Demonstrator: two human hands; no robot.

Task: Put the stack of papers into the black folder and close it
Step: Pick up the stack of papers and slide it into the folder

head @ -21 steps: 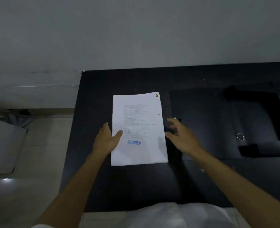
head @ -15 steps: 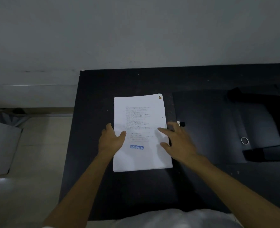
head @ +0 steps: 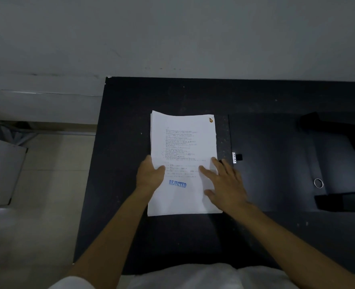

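A white stack of papers (head: 182, 142) with printed lines and a blue "REJECTED" stamp lies on the black table (head: 130, 122). My left hand (head: 149, 176) grips the stack's left edge, thumb on top and fingers out of sight under the sheets. My right hand (head: 224, 184) rests flat on the stack's right side, fingers spread. The black folder (head: 276, 159) lies open to the right of the papers, with a small metal clasp (head: 234, 157) on its left edge and a metal ring (head: 318, 183) near its spine.
The table's left edge (head: 89, 195) drops to a tiled floor. A grey wall (head: 172, 38) runs behind the table. A pale flat object (head: 1, 174) stands on the floor at left. A raised black flap (head: 339, 130) of the folder sits at far right.
My right hand has moved left from beside the stack onto its right side. My left hand has closed further on the left edge. The camera view has shifted slightly.
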